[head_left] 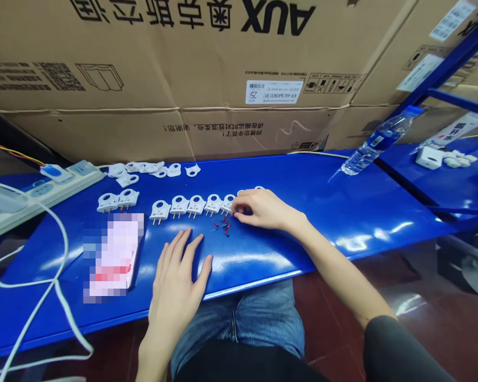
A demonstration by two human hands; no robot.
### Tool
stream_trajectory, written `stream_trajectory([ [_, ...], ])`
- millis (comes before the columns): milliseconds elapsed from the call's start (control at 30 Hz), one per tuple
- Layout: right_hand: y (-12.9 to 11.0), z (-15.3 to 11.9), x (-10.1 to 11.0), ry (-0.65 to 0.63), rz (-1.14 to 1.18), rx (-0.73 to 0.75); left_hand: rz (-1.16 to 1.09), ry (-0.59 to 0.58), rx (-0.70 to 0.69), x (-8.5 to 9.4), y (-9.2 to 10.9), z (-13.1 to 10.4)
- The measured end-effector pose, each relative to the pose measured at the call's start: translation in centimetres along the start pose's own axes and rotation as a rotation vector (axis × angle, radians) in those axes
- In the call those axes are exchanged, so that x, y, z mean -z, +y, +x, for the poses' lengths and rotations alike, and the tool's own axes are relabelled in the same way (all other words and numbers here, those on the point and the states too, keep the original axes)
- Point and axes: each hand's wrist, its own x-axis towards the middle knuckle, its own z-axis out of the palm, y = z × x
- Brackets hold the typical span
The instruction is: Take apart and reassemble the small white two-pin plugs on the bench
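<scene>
My left hand (179, 270) lies on the blue table (255, 249) with its fingers spread and nothing in them. My right hand (258, 207) is curled, thumb and fingertips close together at the right part of a row of white two-pin plugs. Its fingertips partly cover a white plug (228, 203); what they pinch, if anything, is hidden. More white pieces peek out behind the knuckles. To the left in the row, a plug (196, 205) and a plug (159, 210) have their brass pins facing me. Small red and black parts (225, 227) with thin leads lie between the hands.
White shell pieces (143, 168) lie along the back left, near a power strip (43, 193) with a white cable (66, 249). A blurred-out phone (117, 257) rests left of my left hand. A tilted water bottle (378, 140) stands back right. Cardboard boxes (215, 69) wall the rear.
</scene>
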Motion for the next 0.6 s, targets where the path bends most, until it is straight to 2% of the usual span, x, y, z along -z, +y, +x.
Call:
stream_trajectory([
  [133, 1.1, -0.3, 0.5, 0.152, -0.048, -0.111, -0.003, -0.004, 0.005, 0.0, 0.0, -0.1],
  [267, 2.2, -0.5, 0.6, 0.218, -0.175, -0.205, -0.002, -0.002, -0.001, -0.1, -0.1, 0.0],
  [600, 2.7, -0.1, 0.1, 0.13, -0.326, -0.245, 0.002, 0.009, -0.01, -0.1, -0.1, -0.1],
])
